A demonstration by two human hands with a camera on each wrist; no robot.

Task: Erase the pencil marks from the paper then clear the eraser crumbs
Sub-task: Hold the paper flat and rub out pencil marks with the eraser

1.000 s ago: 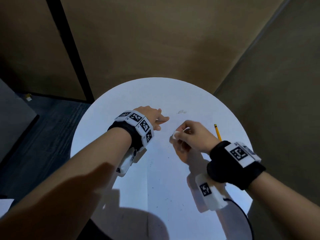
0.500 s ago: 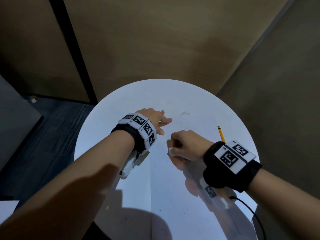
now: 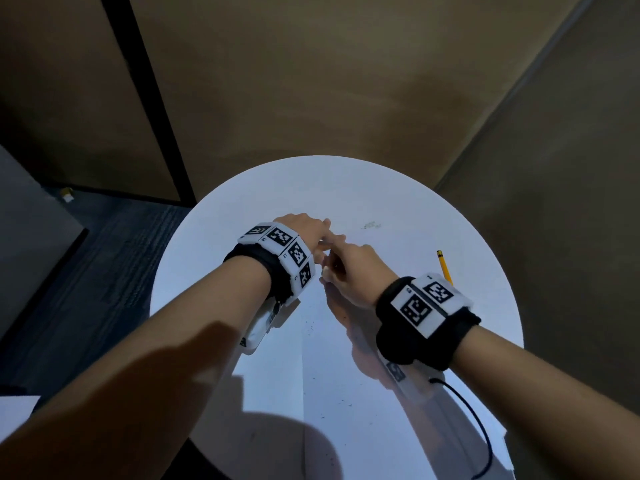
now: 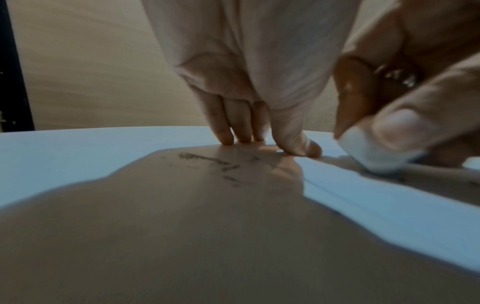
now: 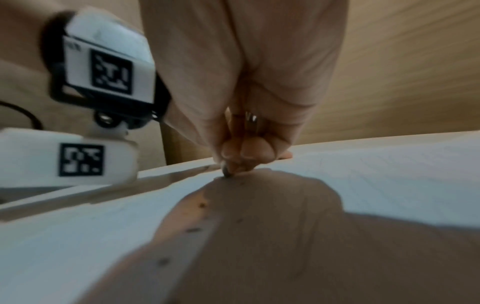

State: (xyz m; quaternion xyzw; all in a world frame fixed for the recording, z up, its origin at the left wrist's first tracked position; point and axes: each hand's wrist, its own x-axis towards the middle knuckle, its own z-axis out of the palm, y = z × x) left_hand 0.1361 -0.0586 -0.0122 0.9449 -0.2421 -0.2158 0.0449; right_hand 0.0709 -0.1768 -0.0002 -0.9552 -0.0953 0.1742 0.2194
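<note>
A white sheet of paper lies on a round white table. My left hand presses down flat with straight fingers. Dark pencil marks lie just before those fingertips, in the hand's shadow. My right hand is close beside the left and pinches a white eraser, whose lower face touches the surface. In the right wrist view the right hand's curled fingers hide most of the eraser. Dark eraser crumbs are scattered over the sheet.
A yellow pencil lies at the right of the table, beyond my right wrist. A small heap of crumbs sits farther back on the tabletop. Brown walls close in behind and to the right. Dark floor lies to the left.
My right hand has slid the eraser left and forward until it is next to the left hand's fingers. The left hand has stayed pressed in place.
</note>
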